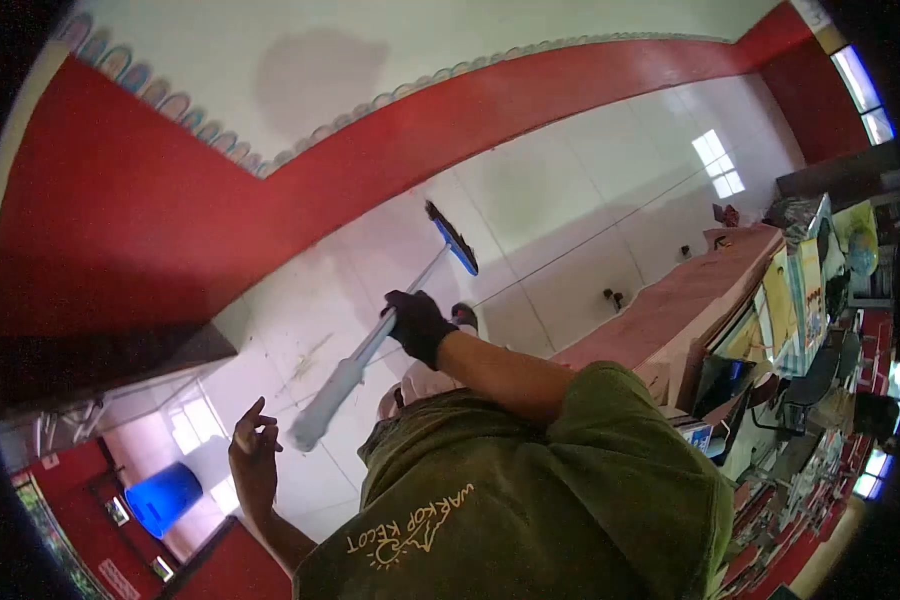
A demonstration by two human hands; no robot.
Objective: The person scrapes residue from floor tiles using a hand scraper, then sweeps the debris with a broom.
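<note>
My right hand [419,326], in a black glove, is wrapped round the grey handle of a broom [370,345]. The broom's blue head with dark bristles [454,240] reaches to the white tiled floor near the red base of the wall. A thicker, pale grey end of the handle points back toward my left side. Bare and raised, my left hand [255,440] is close to that end but apart from it. Its fingers are partly bent and spread, with nothing in them. Part of my shoe shows beyond the gloved hand.
A pinkish sheet [660,305] lies along the right, beside boards and piled items [795,290]. Chairs [810,385] and clutter stand farther right. Small dark objects [613,298] are on the floor. At left are a dark-topped bench [120,365] and a blue bin [163,499].
</note>
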